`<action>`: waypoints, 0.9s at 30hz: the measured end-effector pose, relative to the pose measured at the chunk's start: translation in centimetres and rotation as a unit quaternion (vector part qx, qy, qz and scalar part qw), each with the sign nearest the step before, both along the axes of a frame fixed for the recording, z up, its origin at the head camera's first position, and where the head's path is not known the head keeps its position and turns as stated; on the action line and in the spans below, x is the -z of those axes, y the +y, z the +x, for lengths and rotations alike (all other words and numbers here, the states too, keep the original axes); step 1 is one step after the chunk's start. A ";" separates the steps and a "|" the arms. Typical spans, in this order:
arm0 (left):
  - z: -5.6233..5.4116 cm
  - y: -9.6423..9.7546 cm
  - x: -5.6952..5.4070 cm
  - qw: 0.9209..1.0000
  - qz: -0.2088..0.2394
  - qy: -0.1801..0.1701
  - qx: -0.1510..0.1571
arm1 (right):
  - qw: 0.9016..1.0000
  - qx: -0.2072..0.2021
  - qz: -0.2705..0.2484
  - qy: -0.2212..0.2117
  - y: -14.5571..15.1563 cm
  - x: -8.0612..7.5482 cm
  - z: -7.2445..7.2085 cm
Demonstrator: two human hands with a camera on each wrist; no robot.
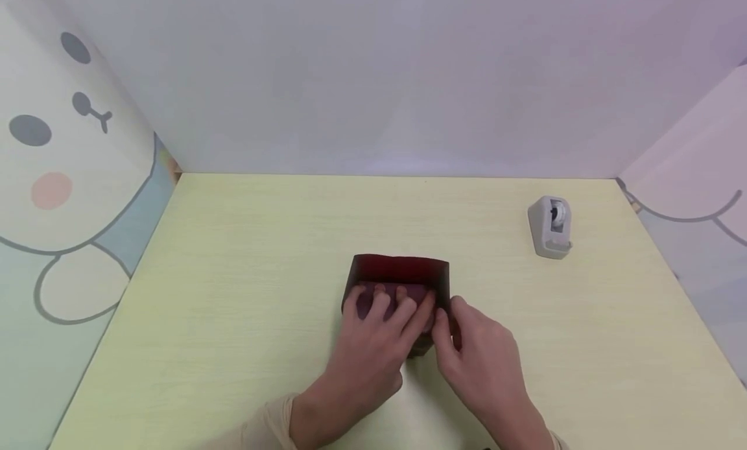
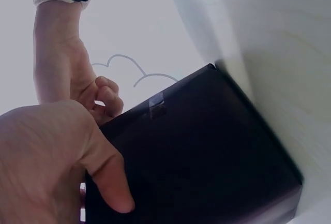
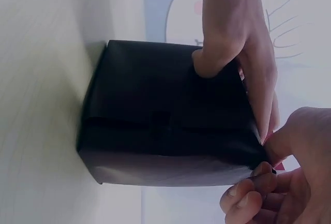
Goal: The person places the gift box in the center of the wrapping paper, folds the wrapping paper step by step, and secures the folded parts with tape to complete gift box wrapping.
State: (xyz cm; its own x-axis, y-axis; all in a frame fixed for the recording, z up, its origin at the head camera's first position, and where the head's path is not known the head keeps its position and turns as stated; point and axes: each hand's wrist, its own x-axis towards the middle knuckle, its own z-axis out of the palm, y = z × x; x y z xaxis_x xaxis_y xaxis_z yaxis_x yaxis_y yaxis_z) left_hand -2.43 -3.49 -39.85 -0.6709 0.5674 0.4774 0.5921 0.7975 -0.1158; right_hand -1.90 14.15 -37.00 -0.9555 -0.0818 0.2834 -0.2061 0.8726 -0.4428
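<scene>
A dark box (image 1: 420, 346) with a red inside stands on the table, its top open. Inside it lies a purple block-like thing (image 1: 364, 301), partly hidden by fingers. My left hand (image 1: 373, 346) reaches over the near wall. Its fingers lie spread over the purple thing, and in the left wrist view the thumb presses the outside of the box (image 2: 207, 151). My right hand (image 1: 484, 353) pinches the box's near right top edge between thumb and fingers; the right wrist view shows this hand (image 3: 295, 177) at the box's upper corner.
A grey tape dispenser (image 1: 551, 229) stands at the back right of the pale yellow table (image 1: 245, 255). One short strip of clear tape (image 2: 157, 105) sticks to the box wall. White panels with cartoon drawings (image 1: 76, 152) border the table.
</scene>
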 end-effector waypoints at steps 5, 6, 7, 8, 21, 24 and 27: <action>0.0 -0.1 0.1 1.000 -0.006 -0.006 0.003 | 0.999 -0.003 -0.005 0.033 0.3 0.0 -0.7; 0.0 -0.1 0.1 1.000 -0.007 -0.003 0.003 | 0.999 -0.005 -0.007 0.036 0.3 0.0 -0.9; 0.0 -0.1 0.1 1.000 -0.007 -0.001 0.003 | 0.999 -0.006 -0.009 0.039 0.4 0.0 -1.0; 0.0 -0.1 0.2 1.000 -0.007 0.001 0.004 | 0.999 -0.008 -0.010 0.041 0.4 0.0 -1.2; 0.0 0.0 0.1 1.000 -0.020 -0.002 0.002 | 0.993 -0.025 -0.019 0.113 0.5 -0.9 -2.7; 0.0 0.1 0.0 1.000 -0.022 -0.001 0.000 | 0.991 -0.029 -0.019 0.132 0.4 -1.1 -3.2; 0.1 0.1 0.0 1.000 -0.023 0.000 -0.001 | 0.989 -0.030 -0.017 0.143 0.3 -1.2 -3.6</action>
